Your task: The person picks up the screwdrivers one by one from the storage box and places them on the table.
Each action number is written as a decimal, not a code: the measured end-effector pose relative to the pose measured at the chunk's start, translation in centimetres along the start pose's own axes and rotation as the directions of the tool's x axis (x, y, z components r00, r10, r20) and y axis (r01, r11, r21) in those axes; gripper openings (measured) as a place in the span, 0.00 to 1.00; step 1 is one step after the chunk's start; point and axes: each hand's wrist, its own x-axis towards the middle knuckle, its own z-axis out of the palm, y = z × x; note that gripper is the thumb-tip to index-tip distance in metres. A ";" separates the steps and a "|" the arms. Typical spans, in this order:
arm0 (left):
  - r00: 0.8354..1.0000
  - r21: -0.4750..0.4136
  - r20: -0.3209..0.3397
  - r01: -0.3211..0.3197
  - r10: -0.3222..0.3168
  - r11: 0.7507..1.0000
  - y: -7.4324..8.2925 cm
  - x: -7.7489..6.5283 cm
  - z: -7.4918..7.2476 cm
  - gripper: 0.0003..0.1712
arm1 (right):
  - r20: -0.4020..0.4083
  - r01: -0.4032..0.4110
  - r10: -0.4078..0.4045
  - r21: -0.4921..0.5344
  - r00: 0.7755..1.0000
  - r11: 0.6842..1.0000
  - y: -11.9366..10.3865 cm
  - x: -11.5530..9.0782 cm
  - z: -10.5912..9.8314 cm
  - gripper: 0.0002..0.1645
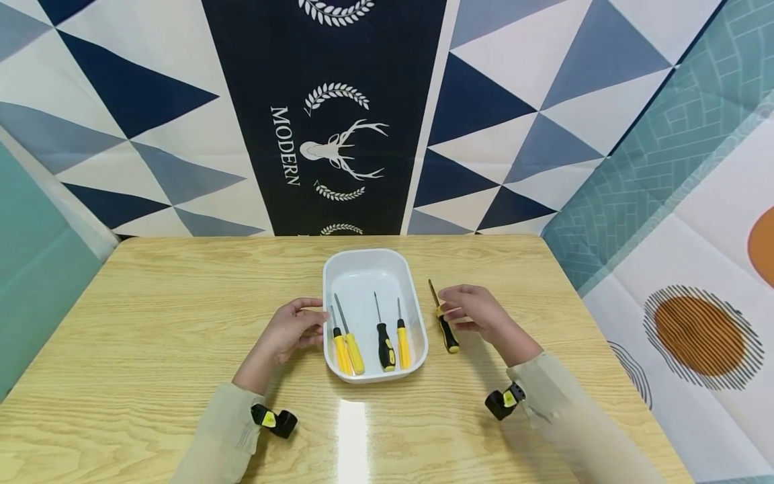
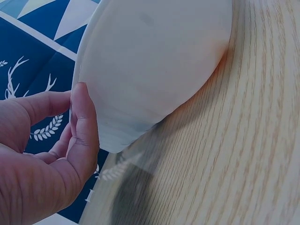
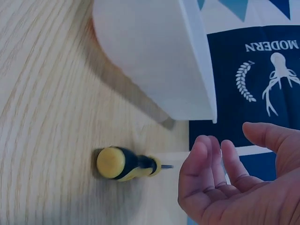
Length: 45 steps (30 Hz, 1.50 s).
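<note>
A white plastic tray [image 1: 375, 269] holds several screwdrivers: two with yellow handles [image 1: 349, 353] at its left, a black-and-yellow one [image 1: 386, 348] and another yellow one [image 1: 403, 343] at its right. My left hand [image 1: 294, 331] holds the tray's left rim, the thumb at the rim and fingers against the outer wall [image 2: 154, 56]. Outside the tray, on its right, a black-and-yellow screwdriver [image 1: 446, 328] lies on the table, shaft pointing away. Just beside it hovers my right hand [image 1: 480, 312], fingers loosely bent and holding nothing; the right wrist view shows a gap between hand [image 3: 234, 183] and screwdriver [image 3: 126, 164].
The wooden table [image 1: 181, 323] ends at a patterned cloth backdrop [image 1: 326, 134] behind the tray. Patterned cloth [image 1: 683, 323] also hangs along the right side. Each sleeve carries a small black wrist camera [image 1: 504, 402].
</note>
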 end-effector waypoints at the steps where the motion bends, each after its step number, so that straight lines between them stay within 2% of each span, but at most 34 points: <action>1: 1.000 0.000 -0.003 0.002 -0.002 1.000 0.0 0.0 0.0 0.25 | 0.010 -0.001 0.001 0.020 1.000 1.000 0.0 -0.1 0.0 0.31; 7: 1.000 0.006 -0.010 0.001 -0.001 1.000 -0.1 0.1 0.0 0.25 | 0.060 0.004 -0.011 0.115 0.998 0.993 -0.5 -0.6 0.3 0.34; 14: 1.000 0.001 -0.009 -0.002 0.002 1.000 -0.2 0.1 -0.1 0.25 | 0.087 0.009 -0.021 0.142 0.996 0.990 -1.3 -1.2 1.2 0.32; 32: 1.000 0.001 -0.009 -0.001 0.001 1.000 -0.3 0.0 0.0 0.25 | 0.155 0.003 -0.025 0.142 0.988 0.990 -3.0 -1.6 4.7 0.26; 45: 1.000 -0.004 -0.010 -0.006 0.006 1.000 -0.2 0.1 0.1 0.25 | 0.235 -0.011 -0.023 0.142 0.972 0.990 -3.1 -0.7 7.8 0.22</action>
